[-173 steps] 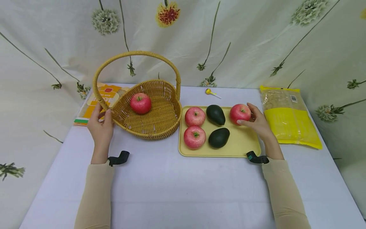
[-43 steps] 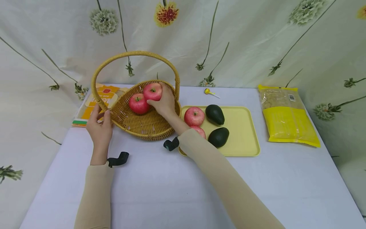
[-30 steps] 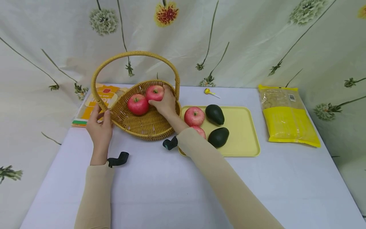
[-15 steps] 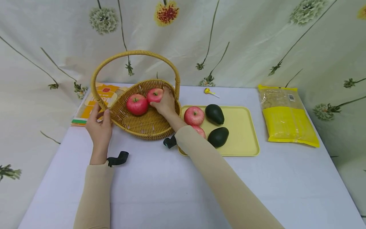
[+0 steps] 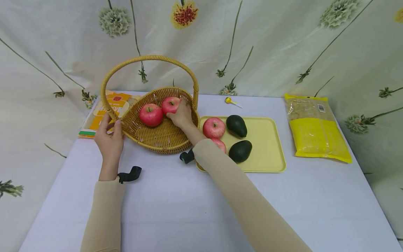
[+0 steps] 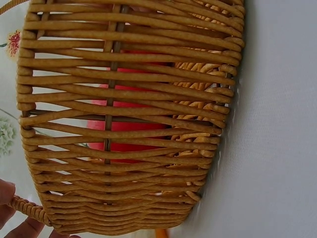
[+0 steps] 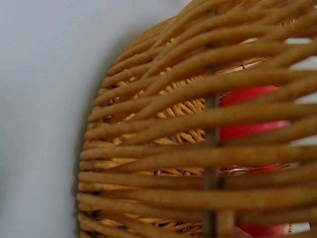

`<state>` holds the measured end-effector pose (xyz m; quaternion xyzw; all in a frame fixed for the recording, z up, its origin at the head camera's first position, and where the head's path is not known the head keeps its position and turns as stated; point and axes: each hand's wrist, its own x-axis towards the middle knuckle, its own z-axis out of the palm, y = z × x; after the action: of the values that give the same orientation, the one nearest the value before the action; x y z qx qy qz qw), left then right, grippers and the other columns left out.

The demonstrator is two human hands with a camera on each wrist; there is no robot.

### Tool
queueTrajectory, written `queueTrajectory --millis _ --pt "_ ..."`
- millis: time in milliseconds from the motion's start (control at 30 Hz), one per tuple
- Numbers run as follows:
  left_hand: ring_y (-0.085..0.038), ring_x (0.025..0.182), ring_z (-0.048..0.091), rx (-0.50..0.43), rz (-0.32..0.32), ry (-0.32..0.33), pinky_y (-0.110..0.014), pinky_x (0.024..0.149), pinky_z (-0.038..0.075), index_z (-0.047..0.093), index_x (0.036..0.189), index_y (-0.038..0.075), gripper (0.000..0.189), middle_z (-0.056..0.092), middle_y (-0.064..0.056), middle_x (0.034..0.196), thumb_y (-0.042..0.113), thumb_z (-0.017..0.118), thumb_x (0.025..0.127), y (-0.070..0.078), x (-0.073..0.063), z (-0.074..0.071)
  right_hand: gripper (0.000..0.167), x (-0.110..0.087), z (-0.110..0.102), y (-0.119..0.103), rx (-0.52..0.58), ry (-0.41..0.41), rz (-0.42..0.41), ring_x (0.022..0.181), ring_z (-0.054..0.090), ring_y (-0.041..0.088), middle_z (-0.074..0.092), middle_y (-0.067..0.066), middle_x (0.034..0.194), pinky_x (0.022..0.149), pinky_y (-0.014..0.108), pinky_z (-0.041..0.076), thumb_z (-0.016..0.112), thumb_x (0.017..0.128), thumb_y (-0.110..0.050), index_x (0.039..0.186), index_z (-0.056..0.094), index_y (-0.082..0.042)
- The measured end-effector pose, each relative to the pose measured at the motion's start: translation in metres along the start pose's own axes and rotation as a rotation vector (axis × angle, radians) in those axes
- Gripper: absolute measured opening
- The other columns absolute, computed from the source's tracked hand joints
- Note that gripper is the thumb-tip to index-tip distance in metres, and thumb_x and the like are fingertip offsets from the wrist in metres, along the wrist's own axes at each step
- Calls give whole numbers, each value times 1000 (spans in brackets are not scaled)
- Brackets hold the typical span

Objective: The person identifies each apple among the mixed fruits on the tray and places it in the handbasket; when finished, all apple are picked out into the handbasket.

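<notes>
A wicker basket (image 5: 157, 140) with a tall hoop handle stands left of centre. My left hand (image 5: 110, 141) grips the foot of that handle at the basket's left side; its fingers (image 6: 6, 192) show at the corner of the left wrist view. Inside the basket, my right hand (image 5: 182, 115) holds a red apple (image 5: 170, 104), thumb at its lower edge and fingers along its right side, partly hidden. Another red apple (image 5: 150, 115) lies just left of it. Through the weave, the right wrist view shows red apple skin (image 7: 252, 116) but not the hand.
A yellow tray (image 5: 267, 140) to the right bears two apples, one partly covered by the right sleeve, and two dark avocados (image 5: 236, 126). A lollipop (image 5: 233, 102) lies behind it. A yellow bag (image 5: 318, 129) sits far right, an orange packet (image 5: 104, 112) behind the left hand.
My right hand has carried an apple from the tray's right side into the basket and lowered it there. The first apple has shifted slightly left. My left hand has stayed on the handle.
</notes>
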<state>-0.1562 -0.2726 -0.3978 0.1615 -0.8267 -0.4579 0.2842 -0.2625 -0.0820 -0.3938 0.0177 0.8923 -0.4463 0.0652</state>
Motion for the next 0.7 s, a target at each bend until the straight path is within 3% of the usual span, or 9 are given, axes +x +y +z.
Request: queueTrajectory --millis 300,700 --pt "-18 112 59 -1 2 -1 -9 81 47 50 144 26 44 60 -3 137 28 53 100 0 0 0 83 -3 -2 -1 9 7 -6 141 37 27 36 17 152 113 35 36 74 87 -25 152 26 -7" --pt "-13 110 57 -9 -17 -3 -9 80 46 49 144 26 44 60 -4 136 29 53 100 0 1 -1 81 -16 -8 -3 29 28 -85 139 39 25 36 14 151 113 35 37 73 87 -24 152 28 -7"
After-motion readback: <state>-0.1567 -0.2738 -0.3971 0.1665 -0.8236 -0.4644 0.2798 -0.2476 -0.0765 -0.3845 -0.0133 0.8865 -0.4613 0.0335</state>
